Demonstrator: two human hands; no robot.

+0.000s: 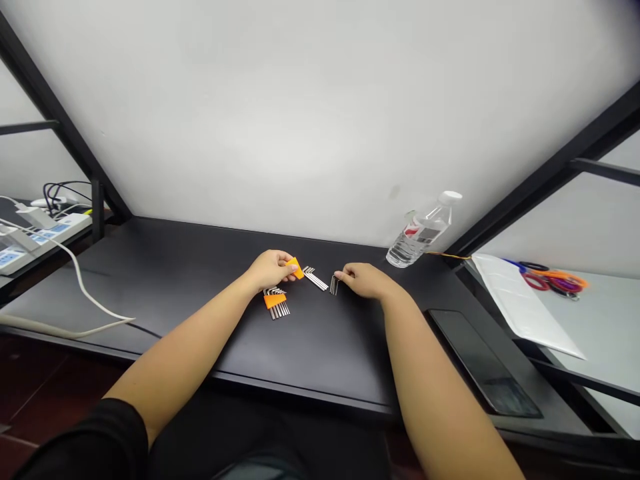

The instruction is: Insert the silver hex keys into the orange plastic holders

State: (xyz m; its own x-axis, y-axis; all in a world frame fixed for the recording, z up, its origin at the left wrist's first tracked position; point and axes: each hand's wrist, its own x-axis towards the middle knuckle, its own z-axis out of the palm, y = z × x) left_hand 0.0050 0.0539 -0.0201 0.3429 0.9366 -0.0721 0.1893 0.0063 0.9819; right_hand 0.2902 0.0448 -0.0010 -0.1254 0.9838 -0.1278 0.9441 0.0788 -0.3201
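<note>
My left hand point(273, 270) pinches an orange plastic hex key holder point(295, 268) between thumb and fingers, above the black table. Beside it lies a row of larger loose hex keys point(315, 279), their bent ends toward the back. With thumb and fingertips together, my right hand point(364, 278) grips the bent end of a small hex key point(335, 285); a few small keys stand close together there, and how many are held is unclear. In front of my left hand lies a second orange holder point(275, 301) filled with several hex keys.
A clear water bottle point(420, 232) tilts at the back right near the wall. A dark tablet or phone point(483, 363) lies right of my right forearm. A white pouch point(523, 303) and coloured scissors point(553, 280) are farther right. Power strips point(45, 240) and a white cable point(83, 287) occupy the left.
</note>
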